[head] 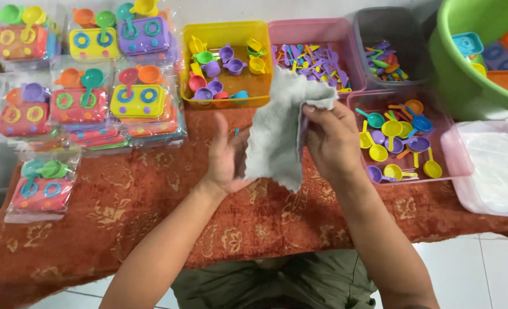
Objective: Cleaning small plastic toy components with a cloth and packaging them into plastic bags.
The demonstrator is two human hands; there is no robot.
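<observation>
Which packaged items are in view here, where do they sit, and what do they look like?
Top-left packs: three clear bags, each holding a red, yellow or purple toy stove with small pans.
Middle-left packs: stacked clear bags, red and yellow stoves inside.
Lone pack: left on the cloth, red stove, teal pans.
No labels, signs or screens visible.

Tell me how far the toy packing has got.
Done: sealed toy stove packs lie stacked at the left. In hand: the left hand and right hand hold a grey cloth. Left: loose cups in the yellow bin and pans in the pink tray.
</observation>
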